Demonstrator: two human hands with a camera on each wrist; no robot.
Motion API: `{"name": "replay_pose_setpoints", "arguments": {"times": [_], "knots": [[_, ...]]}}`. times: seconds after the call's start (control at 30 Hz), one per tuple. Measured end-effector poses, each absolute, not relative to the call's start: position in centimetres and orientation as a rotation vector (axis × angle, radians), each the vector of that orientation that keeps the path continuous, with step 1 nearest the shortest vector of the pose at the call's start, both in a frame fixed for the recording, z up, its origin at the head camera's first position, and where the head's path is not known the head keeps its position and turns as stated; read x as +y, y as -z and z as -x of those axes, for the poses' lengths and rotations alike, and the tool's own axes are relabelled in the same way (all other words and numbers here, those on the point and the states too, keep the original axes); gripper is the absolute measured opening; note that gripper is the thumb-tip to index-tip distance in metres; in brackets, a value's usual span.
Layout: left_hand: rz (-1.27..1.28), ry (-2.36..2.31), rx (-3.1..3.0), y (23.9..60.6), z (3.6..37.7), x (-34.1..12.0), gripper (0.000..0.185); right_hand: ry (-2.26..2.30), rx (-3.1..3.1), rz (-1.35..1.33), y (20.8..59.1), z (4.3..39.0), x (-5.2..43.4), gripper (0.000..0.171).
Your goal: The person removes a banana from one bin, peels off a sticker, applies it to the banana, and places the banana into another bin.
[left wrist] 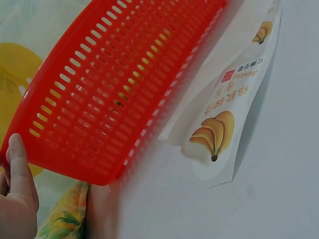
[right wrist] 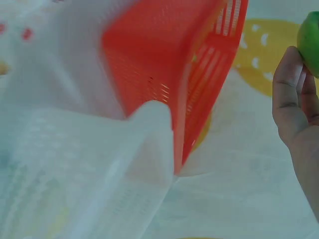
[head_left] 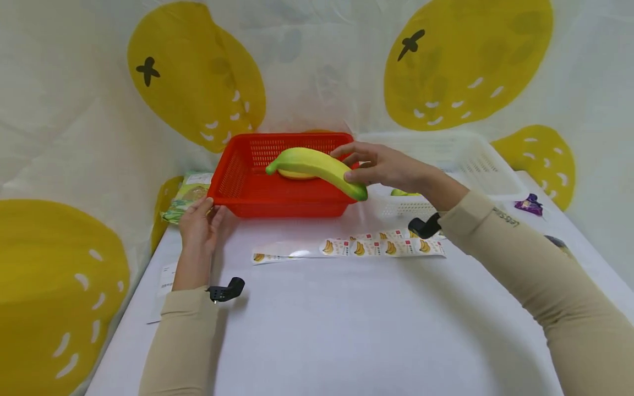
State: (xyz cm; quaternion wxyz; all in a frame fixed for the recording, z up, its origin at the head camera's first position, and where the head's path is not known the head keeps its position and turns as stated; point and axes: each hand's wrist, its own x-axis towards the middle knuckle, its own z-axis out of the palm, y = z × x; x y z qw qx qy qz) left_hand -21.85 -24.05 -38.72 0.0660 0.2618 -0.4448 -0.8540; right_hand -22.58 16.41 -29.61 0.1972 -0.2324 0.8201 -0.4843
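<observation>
In the head view my right hand (head_left: 393, 166) pinches a yellow banana with green ends (head_left: 314, 160) by its right end. The banana is held above the red plastic basket (head_left: 282, 210), and another yellow banana (head_left: 296, 176) lies inside, partly hidden behind the held one. At the basket's front left corner, my left hand (head_left: 197, 224) grips the rim. The left wrist view shows the thumb of the left hand (left wrist: 19, 199) on the red rim. Only the green tip of the banana (right wrist: 310, 42) appears in the right wrist view, between the fingers.
Right of the red basket stands a white basket (head_left: 507, 192) with a yellow-green item (head_left: 403, 192) inside. A strip of banana stickers (head_left: 359, 248) lies in front. A green-yellow packet (head_left: 187, 197) is at the left, a purple packet (head_left: 530, 205) at the right. Patterned cloth hangs behind.
</observation>
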Motion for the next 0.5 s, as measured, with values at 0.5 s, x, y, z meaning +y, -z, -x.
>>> {"name": "replay_pose_setpoints", "arguments": {"times": [0.5], "knots": [[-0.801, 2.591, -1.272, 37.8, 22.2, -25.1, 0.032, 1.322, 2.235, 0.659, 35.2, 14.3, 20.6, 0.050]]}}
